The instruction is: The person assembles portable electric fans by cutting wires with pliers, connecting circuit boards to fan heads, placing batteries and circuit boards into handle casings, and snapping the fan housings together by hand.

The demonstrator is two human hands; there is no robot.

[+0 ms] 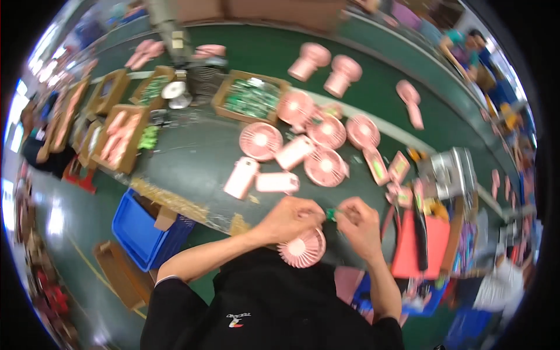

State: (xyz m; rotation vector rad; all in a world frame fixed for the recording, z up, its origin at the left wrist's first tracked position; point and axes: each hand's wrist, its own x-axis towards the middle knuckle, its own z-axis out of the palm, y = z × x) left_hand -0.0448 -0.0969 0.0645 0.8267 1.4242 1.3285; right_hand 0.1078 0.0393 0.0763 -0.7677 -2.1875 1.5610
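Both my hands are close together over the near edge of the bench. My left hand (296,217) is closed over the upper part of a pink handheld fan (301,251); its round ribbed head shows below the hand and the rest is hidden. My right hand (360,220) has its fingers pinched at a small green circuit board (331,214), between the two hands. Motion blurs the fingertips. Just beyond lie pink fan heads (261,141) and pale pink handle pieces (277,182), several of each.
A carton of green circuit boards (252,98) stands at the back, and a box of pink parts (119,140) to the left. On the right are a black-handled tool (420,242), a red-pink sheet (434,233) and a metal box (449,172). Blue trays (140,224) stand below the bench.
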